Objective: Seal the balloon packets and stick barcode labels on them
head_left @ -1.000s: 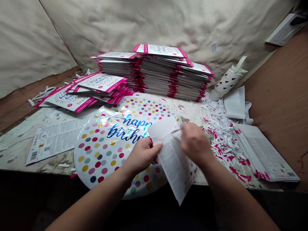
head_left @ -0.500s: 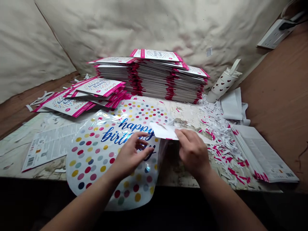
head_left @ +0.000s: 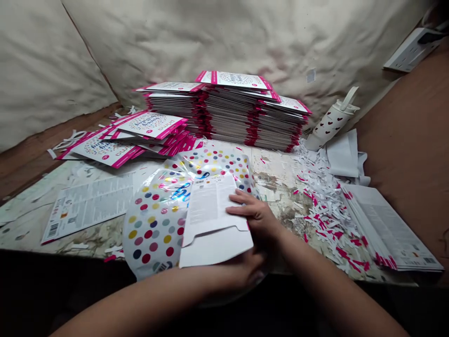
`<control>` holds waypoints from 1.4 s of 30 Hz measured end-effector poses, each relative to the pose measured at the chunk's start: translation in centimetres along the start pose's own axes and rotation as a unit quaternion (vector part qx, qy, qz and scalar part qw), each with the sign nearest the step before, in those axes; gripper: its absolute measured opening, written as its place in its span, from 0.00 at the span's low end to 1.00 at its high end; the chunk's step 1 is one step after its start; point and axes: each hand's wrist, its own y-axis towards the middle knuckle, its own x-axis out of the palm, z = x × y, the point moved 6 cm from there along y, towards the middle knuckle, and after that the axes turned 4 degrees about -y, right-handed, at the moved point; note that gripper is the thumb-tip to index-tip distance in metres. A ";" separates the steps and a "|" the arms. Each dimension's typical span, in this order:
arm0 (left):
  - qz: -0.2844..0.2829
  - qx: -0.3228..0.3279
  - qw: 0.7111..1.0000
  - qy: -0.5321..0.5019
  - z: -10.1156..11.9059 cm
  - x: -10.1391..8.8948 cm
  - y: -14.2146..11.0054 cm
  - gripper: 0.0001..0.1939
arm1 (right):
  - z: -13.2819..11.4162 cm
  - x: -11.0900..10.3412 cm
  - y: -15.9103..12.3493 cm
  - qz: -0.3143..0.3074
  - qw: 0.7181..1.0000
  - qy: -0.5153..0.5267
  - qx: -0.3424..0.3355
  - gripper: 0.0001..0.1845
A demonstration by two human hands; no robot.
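Observation:
A flat foil balloon [head_left: 150,220] with coloured dots and blue lettering lies over the table's front edge. On top of it is a white cardboard packet [head_left: 210,210], printed side up, its cut flap towards me; it covers most of the lettering. My right hand [head_left: 254,213] holds the packet by its right edge, fingers across the top and thumb hidden. Crossing below the packet, my left hand [head_left: 243,271] is closed at the balloon's lower right edge, just under my right hand. Its fingers are partly hidden.
Tall stacks of pink-edged packets [head_left: 228,117] stand at the back, with a loose pile [head_left: 150,125] to their left. A single packet [head_left: 87,206] lies at left. On the right are paper scraps [head_left: 326,210], a tumbler [head_left: 331,124] and more packets [head_left: 396,229].
The packet has been turned and laid onto the balloon. My left hand has crossed rightwards beneath it. The balloon has shifted slightly right in view, and its right edge is now partly covered.

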 end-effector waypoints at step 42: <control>0.087 -0.265 0.956 0.085 -8.2 -7.7 -4.5 0.09 | -1.3 4.0 -4.0 -0.291 0.864 -0.406 0.059 0.29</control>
